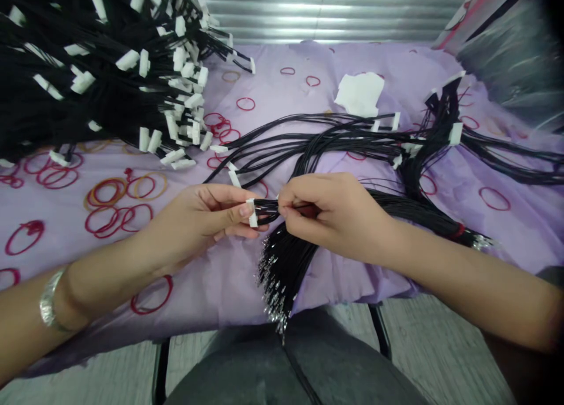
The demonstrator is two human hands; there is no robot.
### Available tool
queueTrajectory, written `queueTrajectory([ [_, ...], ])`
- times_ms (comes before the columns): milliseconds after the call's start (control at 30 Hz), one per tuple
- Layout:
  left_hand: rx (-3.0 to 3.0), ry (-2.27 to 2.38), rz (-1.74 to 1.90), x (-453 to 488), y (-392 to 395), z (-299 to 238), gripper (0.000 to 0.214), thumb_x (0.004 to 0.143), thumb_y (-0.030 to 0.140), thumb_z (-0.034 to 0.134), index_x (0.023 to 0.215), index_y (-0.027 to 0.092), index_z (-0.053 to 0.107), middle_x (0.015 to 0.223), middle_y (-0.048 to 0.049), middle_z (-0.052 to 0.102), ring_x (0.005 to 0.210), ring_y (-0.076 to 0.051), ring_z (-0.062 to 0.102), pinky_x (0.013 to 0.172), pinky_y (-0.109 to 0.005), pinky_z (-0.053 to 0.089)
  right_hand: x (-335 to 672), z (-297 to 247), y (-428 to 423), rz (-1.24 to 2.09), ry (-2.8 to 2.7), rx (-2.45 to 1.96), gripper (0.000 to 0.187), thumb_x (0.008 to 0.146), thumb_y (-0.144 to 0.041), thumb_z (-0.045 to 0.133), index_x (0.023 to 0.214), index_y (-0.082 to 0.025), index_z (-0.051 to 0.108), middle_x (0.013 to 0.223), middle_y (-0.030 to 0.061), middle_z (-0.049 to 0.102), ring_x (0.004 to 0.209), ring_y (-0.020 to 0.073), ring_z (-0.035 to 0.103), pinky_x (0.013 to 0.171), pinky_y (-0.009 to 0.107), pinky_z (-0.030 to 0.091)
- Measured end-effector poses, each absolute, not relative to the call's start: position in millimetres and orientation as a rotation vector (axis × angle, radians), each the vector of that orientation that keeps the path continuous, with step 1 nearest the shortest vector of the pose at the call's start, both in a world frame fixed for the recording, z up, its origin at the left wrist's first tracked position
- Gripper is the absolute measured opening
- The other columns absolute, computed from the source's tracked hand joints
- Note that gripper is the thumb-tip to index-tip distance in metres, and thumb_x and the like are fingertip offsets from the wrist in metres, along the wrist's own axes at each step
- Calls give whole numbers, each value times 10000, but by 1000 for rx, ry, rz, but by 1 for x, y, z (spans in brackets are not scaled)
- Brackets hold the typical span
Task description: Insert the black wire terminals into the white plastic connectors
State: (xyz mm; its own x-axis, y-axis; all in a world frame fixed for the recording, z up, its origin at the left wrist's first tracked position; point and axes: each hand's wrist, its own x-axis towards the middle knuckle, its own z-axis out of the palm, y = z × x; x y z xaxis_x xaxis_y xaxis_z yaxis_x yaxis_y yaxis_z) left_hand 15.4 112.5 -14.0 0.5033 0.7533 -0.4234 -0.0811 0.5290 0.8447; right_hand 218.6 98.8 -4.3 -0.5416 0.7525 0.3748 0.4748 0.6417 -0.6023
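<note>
Connector, white, pinched between left hand thumb and forefinger, just above the bundle. Black wires entering it from the right, gripped by right hand fingertips; exact wire count hidden under the fingers. Bundle hanging off the cloth edge, metal tips blurred. Heap of finished leads far upper left, cut off by the frame.

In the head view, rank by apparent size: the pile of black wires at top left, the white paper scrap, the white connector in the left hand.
1. pile of black wires, by far largest.
2. white paper scrap.
3. white connector, pinched by the left hand; smallest despite being nearer the camera.
</note>
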Motion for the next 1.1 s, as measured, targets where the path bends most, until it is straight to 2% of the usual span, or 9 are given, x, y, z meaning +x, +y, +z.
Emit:
queueTrajectory([
  [167,879,894,558,15,114,-15,90,709,149,738,799,160,737,707,1,743,571,-63,671,542,-82,541,217,-10,101,622,-2238,-933,74,766,-69,555,708,-93,594,597,-50,499,549,11,423,536,118,323],
  [300,901,914,571,14,114,-18,119,693,173,756,807,153,730,739,-7,744,613,-75,676,573,-117,563,216,-13,100,467,-2327,-920,94,800,-98,529,739,-104,601,621,-29,524,575,49,446,564,166,357],
  [467,870,921,650,15,115,-19,94,711,241,748,799,262,724,800,38,737,668,-51,652,636,-78,557,222,0,94,45,-2457,-841,199,895,-204,467,851,-126,645,887,84,598,826,163,504,739,299,420],
  [600,842,911,672,13,118,-18,73,743,237,720,805,274,717,820,55,735,710,-47,644,655,-58,539,227,4,94,291,-2868,-685,193,912,-231,476,891,-157,653,900,61,600,825,168,493,749,332,406],
  [700,846,892,667,11,118,-19,84,737,235,729,813,269,716,802,65,725,708,-42,636,662,-60,538,228,3,96,447,-2876,-735,179,908,-208,483,884,-149,651,895,60,607,852,172,506,780,343,403],
  [867,882,873,667,12,117,-20,101,714,255,752,809,272,723,789,70,714,672,-42,621,656,-71,553,227,5,98,807,-2602,-781,122,880,-145,510,863,-136,631,869,37,625,801,107,553,734,231,425],
  [1100,881,907,663,13,116,-20,115,722,254,744,830,275,711,797,70,709,690,-49,623,654,-92,561,226,5,96,773,-2476,-913,72,867,-155,531,895,-131,592,828,9,634,728,79,555,666,194,407],
])
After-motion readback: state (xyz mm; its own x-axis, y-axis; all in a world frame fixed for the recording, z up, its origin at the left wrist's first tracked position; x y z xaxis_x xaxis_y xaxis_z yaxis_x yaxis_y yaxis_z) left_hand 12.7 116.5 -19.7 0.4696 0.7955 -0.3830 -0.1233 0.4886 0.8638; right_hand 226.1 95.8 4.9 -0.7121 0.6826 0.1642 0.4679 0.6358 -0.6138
